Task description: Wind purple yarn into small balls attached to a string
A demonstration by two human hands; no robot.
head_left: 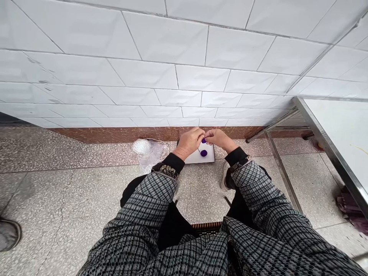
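My left hand [190,142] and my right hand [220,139] meet in front of me, fingers pinched together around a small purple yarn piece [204,140]. Its exact shape is too small to make out. Just below it, a purple yarn ball [204,153] rests on a white board or shallow tray [193,158] with a dark edge, which lies on the floor partly under my hands. A thin dark strand seems to run from near my left fingers toward the ball. Left of the tray sits a ball of white yarn [141,147] beside a clear plastic bag [156,152].
A white tiled wall [189,78] rises beyond the tray. At the right stands a metal-framed table [339,126] with slanted legs. My shoe [224,176] is close to the tray's right side. Another shoe [9,234] shows at the left edge.
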